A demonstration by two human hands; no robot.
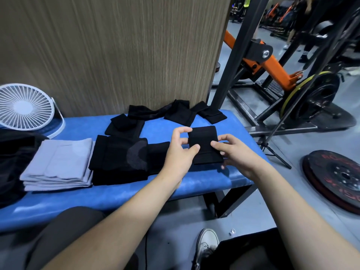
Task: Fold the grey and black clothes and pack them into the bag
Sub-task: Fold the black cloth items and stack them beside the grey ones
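Currently left hand (180, 151) and right hand (232, 152) both pinch a small folded black cloth (204, 145), held just above the right end of the blue desk (120, 195). Looks soft, light and floppy; best gripped at opposite edges so the fold stays. Folded grey stack (58, 162) and black stack (118, 158) lie left.

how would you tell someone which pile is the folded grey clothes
Start at the blue bench below the wood-grain wall panel. Go to its left part, just in front of the white fan. The grey stack lies there beside a folded black pile; it is the only pale grey fabric, since every other cloth on the bench is black.
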